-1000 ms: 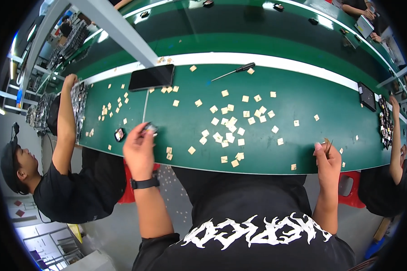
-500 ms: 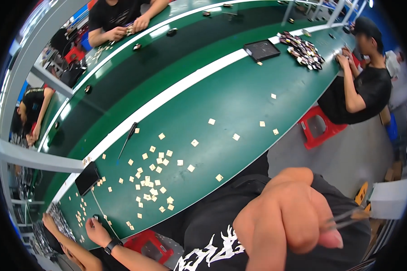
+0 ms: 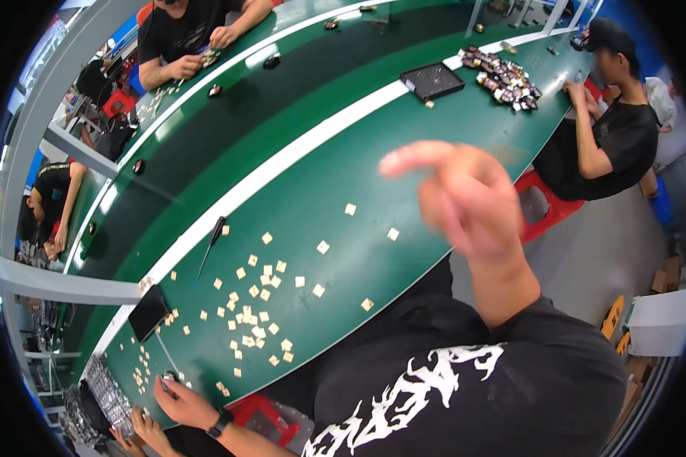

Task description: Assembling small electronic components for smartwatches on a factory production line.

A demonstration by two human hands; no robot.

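Note:
My right hand (image 3: 469,202) is raised, blurred, over the right part of the green table (image 3: 404,152). Its index finger stretches left while the other fingers are curled. A faint streak (image 3: 511,156) by the knuckles fits the tweezers that it held before; most of their length is hidden. My left hand (image 3: 183,400), with a dark watch on the wrist, is low at the left, its fingers closed on a small dark piece (image 3: 169,376). Several small cream squares (image 3: 251,316) lie scattered on the table between my hands, and more squares (image 3: 142,365) lie beyond my left hand.
A dark flat rectangle (image 3: 149,314) and a black-handled screwdriver (image 3: 216,228) lie along the white rail (image 3: 282,171). At the far right are a black tray (image 3: 432,81) and a heap of dark packets (image 3: 503,80). Co-workers sit on both sides and opposite, across the belt (image 3: 206,145).
My right hand has swung from low in front of my body up and over the table's right part. My left hand has stayed at the left with the small dark piece.

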